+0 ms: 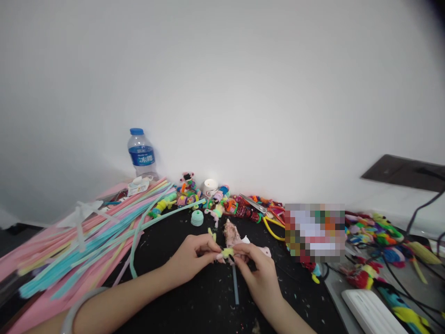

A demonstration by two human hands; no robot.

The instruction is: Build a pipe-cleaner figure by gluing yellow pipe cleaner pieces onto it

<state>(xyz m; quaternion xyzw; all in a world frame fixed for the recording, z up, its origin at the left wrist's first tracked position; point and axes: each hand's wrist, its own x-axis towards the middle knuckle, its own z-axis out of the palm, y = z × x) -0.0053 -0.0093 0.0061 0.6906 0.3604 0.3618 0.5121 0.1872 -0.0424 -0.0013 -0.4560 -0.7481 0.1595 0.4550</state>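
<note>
My left hand [193, 260] and my right hand [260, 271] meet over the black work surface [187, 301]. Between their pinched fingertips is a small fuzzy pipe-cleaner piece [228, 253], yellow with pink and a dark bit. Just below it lies a translucent stick [236, 287], partly hidden by my right fingers. Behind the fingers sits a crumpled brownish-pink wrapper-like thing [231, 232]. A short yellow pipe cleaner [212, 233] shows above my left fingers. Farther back stands a coiled mint-green pipe-cleaner piece [197, 218].
Long pastel pipe cleaners [104, 234] cover the left side. A water bottle [142, 155] and a white cup [210, 187] stand near the wall. Scissors [269, 217] lie among colourful pipe-cleaner figures [239, 208]. Black cables [392, 271] and a white power strip [370, 311] are at right.
</note>
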